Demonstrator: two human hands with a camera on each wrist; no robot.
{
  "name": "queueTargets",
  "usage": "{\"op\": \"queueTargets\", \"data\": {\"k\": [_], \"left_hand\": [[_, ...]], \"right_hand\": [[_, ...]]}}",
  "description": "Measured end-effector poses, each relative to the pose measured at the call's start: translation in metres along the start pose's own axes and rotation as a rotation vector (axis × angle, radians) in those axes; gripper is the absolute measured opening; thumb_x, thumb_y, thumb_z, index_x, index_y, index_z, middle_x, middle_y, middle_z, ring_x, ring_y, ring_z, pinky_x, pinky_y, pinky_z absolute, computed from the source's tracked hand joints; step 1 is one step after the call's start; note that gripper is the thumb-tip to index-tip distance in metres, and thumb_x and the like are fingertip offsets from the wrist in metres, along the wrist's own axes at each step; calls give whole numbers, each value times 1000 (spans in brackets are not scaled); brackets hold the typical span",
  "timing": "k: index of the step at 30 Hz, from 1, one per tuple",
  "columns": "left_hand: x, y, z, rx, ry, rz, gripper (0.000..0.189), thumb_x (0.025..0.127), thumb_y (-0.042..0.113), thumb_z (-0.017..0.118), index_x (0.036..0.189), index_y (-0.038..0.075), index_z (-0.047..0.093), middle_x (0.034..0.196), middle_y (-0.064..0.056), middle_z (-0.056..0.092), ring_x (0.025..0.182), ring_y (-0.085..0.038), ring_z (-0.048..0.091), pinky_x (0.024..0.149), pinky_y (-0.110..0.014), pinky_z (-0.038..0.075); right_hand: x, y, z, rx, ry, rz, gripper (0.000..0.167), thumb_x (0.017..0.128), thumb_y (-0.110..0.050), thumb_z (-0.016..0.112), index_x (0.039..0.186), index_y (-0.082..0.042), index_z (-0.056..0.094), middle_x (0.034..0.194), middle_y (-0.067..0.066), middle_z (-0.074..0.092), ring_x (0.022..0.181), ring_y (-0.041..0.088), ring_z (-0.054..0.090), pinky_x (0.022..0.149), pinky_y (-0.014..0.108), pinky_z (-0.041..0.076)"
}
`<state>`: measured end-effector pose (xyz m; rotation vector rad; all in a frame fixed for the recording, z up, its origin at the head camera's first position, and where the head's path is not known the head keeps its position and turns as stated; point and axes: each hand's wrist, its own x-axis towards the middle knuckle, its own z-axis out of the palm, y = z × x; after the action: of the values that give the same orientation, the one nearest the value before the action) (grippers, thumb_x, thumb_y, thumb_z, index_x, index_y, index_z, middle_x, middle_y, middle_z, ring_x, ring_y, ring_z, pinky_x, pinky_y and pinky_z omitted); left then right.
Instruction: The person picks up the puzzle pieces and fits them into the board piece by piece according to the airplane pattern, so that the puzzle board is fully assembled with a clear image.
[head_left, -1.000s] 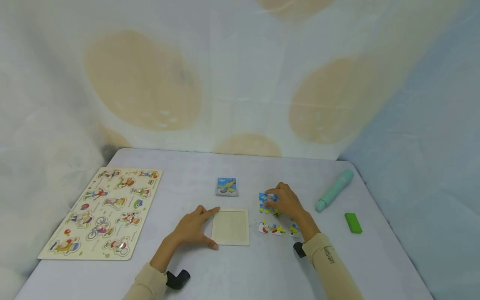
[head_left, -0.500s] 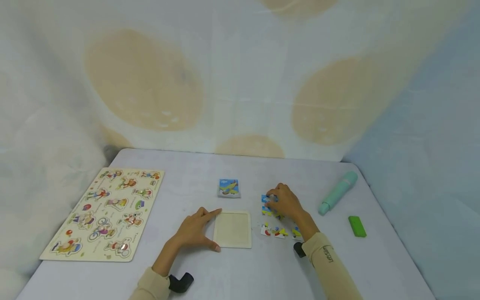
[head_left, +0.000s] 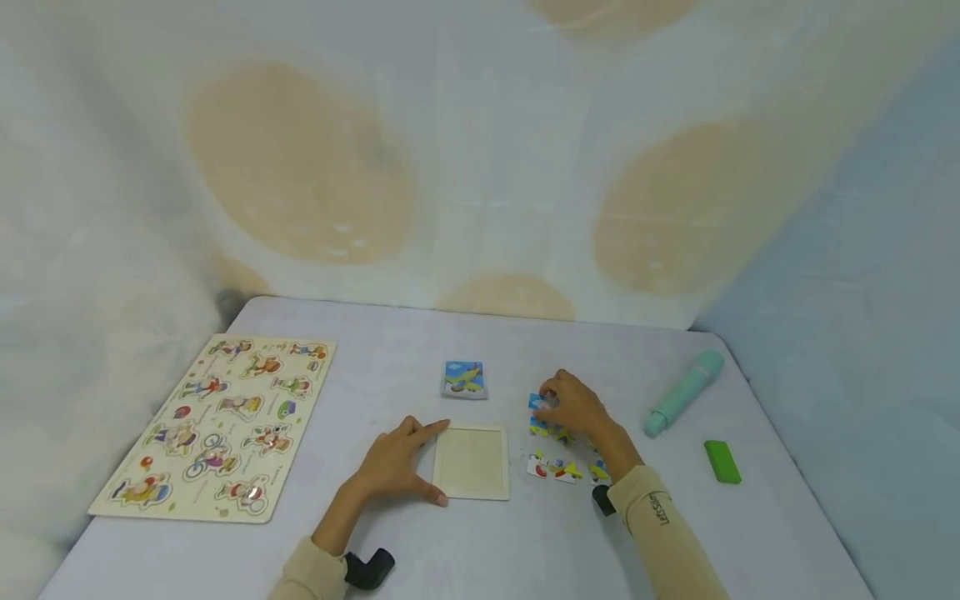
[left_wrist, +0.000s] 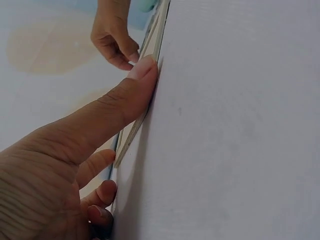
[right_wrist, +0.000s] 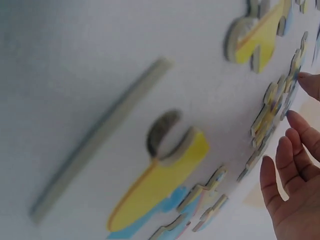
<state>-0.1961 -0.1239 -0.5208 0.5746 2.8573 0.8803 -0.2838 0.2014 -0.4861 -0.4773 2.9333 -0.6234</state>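
Puzzle pieces (head_left: 566, 471) lie right of the tray (head_left: 471, 462), right hand (head_left: 576, 406) nearer.
Left hand (head_left: 393, 461) spreads wide at the tray's left edge; right hand, half-curled, touches pieces, grip unclear.

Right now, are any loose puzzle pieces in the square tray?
No, the head view shows the square tray bare, with loose puzzle pieces lying to its right.
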Motion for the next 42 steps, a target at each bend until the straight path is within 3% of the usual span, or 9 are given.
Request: {"op": "queueTargets", "data": {"k": [14, 21, 34, 42], "left_hand": [[-1, 0, 1, 17, 15, 4, 111, 49, 57, 93, 146, 22, 51, 94, 2, 43, 75, -12, 37, 67, -29, 29], [-1, -2, 2, 9, 14, -21, 110, 49, 56, 94, 146, 24, 52, 93, 3, 41, 75, -12, 37, 67, -30, 28], [0, 1, 0, -6, 11, -27, 109, 49, 55, 94, 145, 25, 52, 93, 3, 42, 76, -12, 38, 68, -31, 28], [2, 1, 1, 6, 1, -14, 109, 51, 55, 93, 146, 25, 51, 94, 3, 41, 76, -12, 38, 67, -30, 28]], "right_hand": [[-4, -7, 5, 22, 98, -95, 37, 81, -30, 80, 106, -6, 71, 97, 2, 54, 87, 16, 54, 77, 36, 49], [-9, -31, 10, 105, 48, -77, 32, 80, -30, 81, 104, -11, 72, 98, -1, 54, 88, 14, 54, 75, 32, 47], [-12, -67, 23, 9, -4, -220, 28, 81, -29, 80, 102, -12, 72, 96, -3, 55, 88, 10, 53, 76, 29, 48], [-16, -86, 24, 41, -39, -267, 30, 81, -28, 79, 103, -10, 72, 99, 2, 58, 91, 13, 56, 79, 31, 49]]}}
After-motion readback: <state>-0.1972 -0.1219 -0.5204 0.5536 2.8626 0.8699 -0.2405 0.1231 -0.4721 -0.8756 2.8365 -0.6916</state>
